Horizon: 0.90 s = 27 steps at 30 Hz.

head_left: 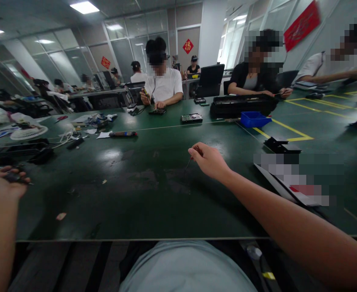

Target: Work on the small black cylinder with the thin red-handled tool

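My right hand [211, 160] is closed around a screwdriver [198, 150] above the middle of the green table. Its reddish-brown handle is mostly hidden in the fingers, and the thin shaft slants down to the left. At the far left, my left hand [8, 180] is palm up with its fingers curled around a small dark object [13, 177], too blurred to name. Beyond that hand lies a long black housing [17, 149]. A dark cylindrical tool [123, 134] with a red end rests on the table between and beyond my hands.
A hard drive [191, 118], a blue bin [255, 119] and a long black casing [243, 106] sit farther back. Black brackets [281, 145] and a partly blurred-out white panel [275, 182] lie to the right. Cables and scraps [97, 120] are at left. A co-worker [163, 81] sits opposite.
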Available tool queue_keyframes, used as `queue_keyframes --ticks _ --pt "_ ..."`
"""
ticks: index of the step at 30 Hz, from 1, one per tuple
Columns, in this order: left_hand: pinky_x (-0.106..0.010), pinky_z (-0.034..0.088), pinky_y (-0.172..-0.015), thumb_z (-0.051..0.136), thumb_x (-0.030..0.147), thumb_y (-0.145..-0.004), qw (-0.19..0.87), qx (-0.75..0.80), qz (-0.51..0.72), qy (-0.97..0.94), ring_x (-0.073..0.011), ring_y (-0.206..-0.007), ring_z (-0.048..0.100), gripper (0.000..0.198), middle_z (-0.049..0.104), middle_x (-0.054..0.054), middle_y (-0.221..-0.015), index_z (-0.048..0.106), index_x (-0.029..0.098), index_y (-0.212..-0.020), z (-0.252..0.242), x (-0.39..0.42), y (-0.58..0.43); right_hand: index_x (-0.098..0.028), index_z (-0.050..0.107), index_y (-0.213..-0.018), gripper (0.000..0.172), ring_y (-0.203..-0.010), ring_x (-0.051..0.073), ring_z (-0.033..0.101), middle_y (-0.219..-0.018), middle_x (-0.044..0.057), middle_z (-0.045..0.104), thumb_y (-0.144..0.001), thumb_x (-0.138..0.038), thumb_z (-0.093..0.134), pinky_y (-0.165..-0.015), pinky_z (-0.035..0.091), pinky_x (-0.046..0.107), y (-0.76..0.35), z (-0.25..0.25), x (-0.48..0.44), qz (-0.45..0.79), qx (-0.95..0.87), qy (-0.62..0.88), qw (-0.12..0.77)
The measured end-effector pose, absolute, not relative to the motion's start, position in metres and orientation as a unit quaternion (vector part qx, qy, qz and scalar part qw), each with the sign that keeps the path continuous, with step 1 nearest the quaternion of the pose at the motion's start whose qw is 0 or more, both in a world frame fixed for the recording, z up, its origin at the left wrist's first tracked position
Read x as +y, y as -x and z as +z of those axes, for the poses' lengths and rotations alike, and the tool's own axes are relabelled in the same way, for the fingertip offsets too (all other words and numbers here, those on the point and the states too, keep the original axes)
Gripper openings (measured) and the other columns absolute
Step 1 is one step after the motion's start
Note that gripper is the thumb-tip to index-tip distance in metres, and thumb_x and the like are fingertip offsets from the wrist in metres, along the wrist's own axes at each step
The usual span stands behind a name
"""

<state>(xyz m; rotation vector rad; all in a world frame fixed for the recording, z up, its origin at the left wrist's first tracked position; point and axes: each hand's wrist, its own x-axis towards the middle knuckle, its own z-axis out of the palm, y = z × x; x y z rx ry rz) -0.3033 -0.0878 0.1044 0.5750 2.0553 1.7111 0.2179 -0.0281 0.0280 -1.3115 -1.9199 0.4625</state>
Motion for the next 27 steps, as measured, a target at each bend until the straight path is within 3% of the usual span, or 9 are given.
queue_keyframes --ticks 4,8,13,16,27 --pt "-0.023 0.042 -0.058 0.028 0.003 -0.088 0.225 0.67 0.687 -0.17 -0.0102 -0.053 0.044 0.019 0.044 0.003 -0.057 0.04 0.014 -0.077 0.086 -0.05 0.301 -0.021 0.062 -0.087 0.026 -0.07 0.018 0.062 -0.078 0.003 0.07 -0.097 -0.041 0.048 -0.063 0.039 0.03 -0.218 0.028 -0.028 0.181 -0.749 0.512 0.38" --pt "-0.024 0.041 -0.059 0.034 0.003 -0.089 0.323 0.584 0.701 -0.253 -0.0109 -0.059 0.046 0.02 0.05 0.002 -0.063 0.049 0.015 -0.088 0.084 -0.025 0.253 -0.021 0.062 -0.087 0.027 -0.068 0.018 0.061 -0.077 0.003 0.069 -0.097 -0.042 0.048 -0.062 0.039 0.03 -0.219 0.029 -0.029 0.178 -0.75 0.514 0.375" --pt "-0.024 0.044 -0.061 0.045 0.006 -0.085 0.462 0.492 0.656 -0.337 -0.012 -0.065 0.05 0.018 0.053 0.0 -0.071 0.055 0.015 -0.098 0.078 -0.004 0.171 -0.021 0.062 -0.088 0.027 -0.068 0.018 0.061 -0.077 0.003 0.07 -0.097 -0.042 0.047 -0.061 0.04 0.03 -0.219 0.028 -0.029 0.181 -0.752 0.512 0.374" --pt "-0.025 0.045 -0.06 0.045 0.004 -0.079 0.538 0.446 0.613 -0.369 -0.0128 -0.064 0.051 0.028 0.053 -0.001 -0.073 0.058 0.014 -0.102 0.072 0.004 0.118 -0.022 0.062 -0.088 0.027 -0.07 0.019 0.062 -0.078 0.004 0.07 -0.097 -0.042 0.047 -0.063 0.041 0.031 -0.22 0.028 -0.028 0.178 -0.75 0.513 0.379" --pt "-0.027 0.042 -0.063 0.047 0.009 -0.068 0.605 0.397 0.483 -0.493 -0.0136 -0.066 0.052 0.041 0.055 -0.004 -0.079 0.059 0.014 -0.107 0.047 -0.014 -0.019 -0.021 0.061 -0.094 0.026 -0.068 0.02 0.061 -0.075 0.005 0.067 -0.097 -0.042 0.045 -0.063 0.038 0.032 -0.221 0.034 -0.029 0.138 -0.714 0.547 0.415"
